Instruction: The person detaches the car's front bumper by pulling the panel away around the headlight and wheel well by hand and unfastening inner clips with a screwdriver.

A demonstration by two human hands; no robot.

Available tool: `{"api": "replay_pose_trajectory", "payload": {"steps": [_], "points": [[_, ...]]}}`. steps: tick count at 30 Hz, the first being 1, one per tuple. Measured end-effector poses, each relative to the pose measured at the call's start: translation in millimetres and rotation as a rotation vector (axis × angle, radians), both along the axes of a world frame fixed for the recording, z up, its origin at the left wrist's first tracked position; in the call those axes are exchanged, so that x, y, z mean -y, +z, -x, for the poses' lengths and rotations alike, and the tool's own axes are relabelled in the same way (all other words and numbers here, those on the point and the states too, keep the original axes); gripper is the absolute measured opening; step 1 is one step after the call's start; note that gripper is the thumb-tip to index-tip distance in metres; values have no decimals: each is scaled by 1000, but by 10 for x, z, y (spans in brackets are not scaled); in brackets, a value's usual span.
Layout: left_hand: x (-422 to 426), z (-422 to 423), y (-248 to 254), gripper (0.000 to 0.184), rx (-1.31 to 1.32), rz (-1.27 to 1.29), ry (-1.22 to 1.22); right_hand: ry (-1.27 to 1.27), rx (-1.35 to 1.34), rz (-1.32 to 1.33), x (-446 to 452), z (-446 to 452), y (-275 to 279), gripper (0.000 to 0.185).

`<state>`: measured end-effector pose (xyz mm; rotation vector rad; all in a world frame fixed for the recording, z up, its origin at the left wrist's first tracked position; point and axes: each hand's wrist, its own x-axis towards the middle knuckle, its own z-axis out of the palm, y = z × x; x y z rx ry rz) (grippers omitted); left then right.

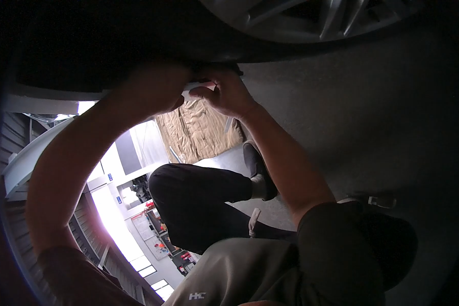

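Both of my hands are raised to the dark underside of a vehicle, beside a wheel (321, 20). My left hand (160, 86) is in deep shadow against the dark surface; its thumb side shows, but the fingers are hidden. Close to its right, my right hand (227, 94) has its fingers curled up at a dark edge, with the thumb bent below them. What the fingers of my right hand close on is too dark to make out. A small gap separates the two hands.
Beyond my hands a crumpled brown cloth (196, 130) lies on the grey floor (341, 122). My bent legs (199, 194) are below. Shelves (163, 229) with red items stand farther off, near bright windows. A small pale object (381, 202) lies at the right.
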<state>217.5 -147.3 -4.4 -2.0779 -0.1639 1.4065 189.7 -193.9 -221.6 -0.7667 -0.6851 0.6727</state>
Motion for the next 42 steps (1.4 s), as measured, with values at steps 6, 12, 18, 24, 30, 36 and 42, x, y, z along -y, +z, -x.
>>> {"api": "replay_pose_trajectory", "payload": {"steps": [6,12,18,24,30,36,42], "points": [[-154,-6,-204,40,27,76,170,-85,83,-3,-61,45,-40,29],[-147,-24,-198,39,20,96,215,-78,69,-6,-47,23,-22,27],[-154,-14,-187,39,82,293,317,-56,-1,-39,-107,60,-47,28],[-132,-52,-195,38,32,295,319,-4,5,47,-24,13,4,32],[-127,-62,-190,43,52,175,351,-132,24,-80,-44,28,-42,34],[-135,-64,-141,50,-23,110,166,-76,197,2,-71,-28,-208,37],[-3,-64,-181,40,30,73,69,-287,190,-82,-52,-39,-137,23]]}}
